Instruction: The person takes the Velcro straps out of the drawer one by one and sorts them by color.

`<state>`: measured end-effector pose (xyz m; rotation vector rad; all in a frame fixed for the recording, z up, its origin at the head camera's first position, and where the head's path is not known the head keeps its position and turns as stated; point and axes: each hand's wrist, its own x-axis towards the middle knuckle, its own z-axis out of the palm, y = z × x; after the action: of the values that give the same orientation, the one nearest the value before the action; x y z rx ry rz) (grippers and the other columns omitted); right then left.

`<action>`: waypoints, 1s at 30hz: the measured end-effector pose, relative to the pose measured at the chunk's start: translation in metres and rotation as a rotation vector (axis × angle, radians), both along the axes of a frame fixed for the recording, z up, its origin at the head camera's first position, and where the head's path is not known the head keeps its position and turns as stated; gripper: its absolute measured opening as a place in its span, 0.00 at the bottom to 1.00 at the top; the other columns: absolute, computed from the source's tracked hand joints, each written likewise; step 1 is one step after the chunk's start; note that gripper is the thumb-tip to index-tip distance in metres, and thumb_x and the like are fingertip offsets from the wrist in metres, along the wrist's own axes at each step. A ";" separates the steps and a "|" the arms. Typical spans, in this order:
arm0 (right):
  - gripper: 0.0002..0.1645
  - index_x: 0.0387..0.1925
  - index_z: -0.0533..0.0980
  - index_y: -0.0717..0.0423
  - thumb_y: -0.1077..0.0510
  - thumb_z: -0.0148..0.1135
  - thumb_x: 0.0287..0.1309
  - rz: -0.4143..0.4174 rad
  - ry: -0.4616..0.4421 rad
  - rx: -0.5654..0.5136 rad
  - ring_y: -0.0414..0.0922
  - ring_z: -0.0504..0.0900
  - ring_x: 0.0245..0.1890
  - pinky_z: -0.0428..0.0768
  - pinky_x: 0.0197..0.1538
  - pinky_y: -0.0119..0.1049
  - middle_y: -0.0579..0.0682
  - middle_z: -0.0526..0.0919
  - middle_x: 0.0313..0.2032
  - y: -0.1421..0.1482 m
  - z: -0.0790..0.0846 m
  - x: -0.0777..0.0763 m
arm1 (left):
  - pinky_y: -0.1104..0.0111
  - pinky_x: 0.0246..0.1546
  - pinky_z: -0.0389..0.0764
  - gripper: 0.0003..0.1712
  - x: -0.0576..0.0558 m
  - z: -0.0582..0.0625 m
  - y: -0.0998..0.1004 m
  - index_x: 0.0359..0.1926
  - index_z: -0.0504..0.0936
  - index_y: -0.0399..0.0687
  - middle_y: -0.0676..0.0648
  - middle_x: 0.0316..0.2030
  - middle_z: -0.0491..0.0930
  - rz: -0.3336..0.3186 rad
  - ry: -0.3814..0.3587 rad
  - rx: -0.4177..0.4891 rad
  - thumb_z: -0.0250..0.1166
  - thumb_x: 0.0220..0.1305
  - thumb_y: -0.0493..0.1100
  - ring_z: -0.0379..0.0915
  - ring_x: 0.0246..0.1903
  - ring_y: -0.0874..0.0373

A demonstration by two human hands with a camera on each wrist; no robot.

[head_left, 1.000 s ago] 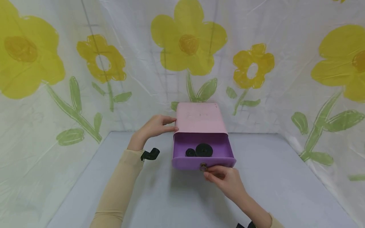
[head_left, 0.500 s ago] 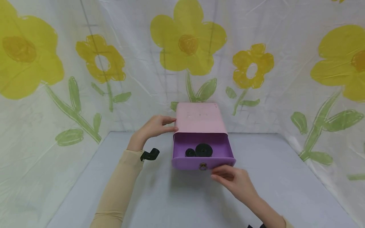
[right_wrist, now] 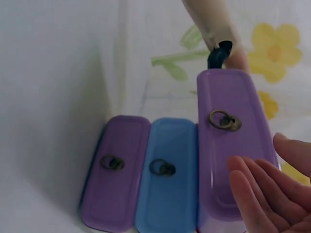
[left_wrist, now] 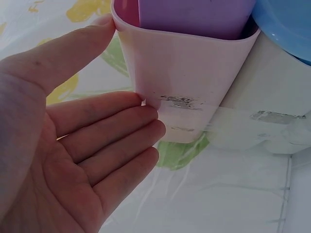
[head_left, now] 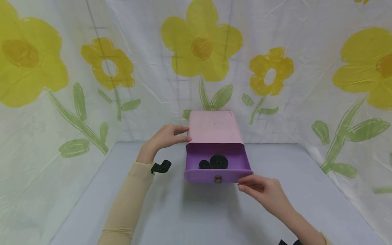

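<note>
A pink drawer cabinet (head_left: 215, 127) stands at the back with its top purple drawer (head_left: 199, 176) pulled out. Inside the drawer lie a larger black roll (head_left: 218, 161) and a smaller black roll (head_left: 204, 164). My left hand (head_left: 166, 136) touches the cabinet's left side with its fingertips, thumb at the front rim, as the left wrist view also shows. My right hand (head_left: 264, 192) is at the drawer front's lower right edge, fingers fairly straight and holding nothing. The brass ring pull (head_left: 218, 179) hangs free, left of that hand.
Below the pulled-out drawer are a blue drawer (right_wrist: 167, 199) and another purple drawer (right_wrist: 116, 194), both with ring pulls and pushed in. The cabinet stands on a pale table (head_left: 196, 221), before a flower-printed curtain (head_left: 147, 115).
My right hand has let go of the ring pull and moved right along the drawer front. The left hand, the drawer and the black rolls have stayed put.
</note>
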<state>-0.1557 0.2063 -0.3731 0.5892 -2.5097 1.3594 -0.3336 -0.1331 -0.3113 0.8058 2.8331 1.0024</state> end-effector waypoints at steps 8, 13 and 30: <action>0.10 0.40 0.83 0.46 0.50 0.65 0.57 -0.007 -0.066 0.059 0.35 0.86 0.33 0.83 0.38 0.29 0.41 0.88 0.34 0.016 0.020 -0.001 | 0.56 0.60 0.72 0.38 0.000 0.001 0.000 0.63 0.73 0.47 0.43 0.60 0.74 -0.019 0.022 -0.009 0.65 0.57 0.63 0.71 0.60 0.48; 0.11 0.41 0.82 0.45 0.48 0.64 0.57 -0.010 -0.110 0.074 0.36 0.86 0.33 0.83 0.39 0.29 0.39 0.87 0.33 0.025 0.032 -0.006 | 0.57 0.60 0.72 0.38 0.001 0.001 0.000 0.63 0.73 0.48 0.44 0.60 0.74 -0.018 0.024 -0.006 0.65 0.57 0.63 0.71 0.60 0.49; 0.16 0.48 0.79 0.57 0.54 0.63 0.60 0.151 -0.204 0.025 0.42 0.86 0.39 0.84 0.44 0.34 0.56 0.86 0.41 0.047 0.066 -0.037 | 0.58 0.61 0.72 0.37 0.001 0.000 0.000 0.63 0.73 0.50 0.45 0.60 0.75 -0.016 0.034 -0.011 0.65 0.57 0.63 0.71 0.60 0.50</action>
<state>-0.1931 0.2529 -0.3072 0.6906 -2.6931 1.5137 -0.3327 -0.1331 -0.3110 0.8511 2.8534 0.9802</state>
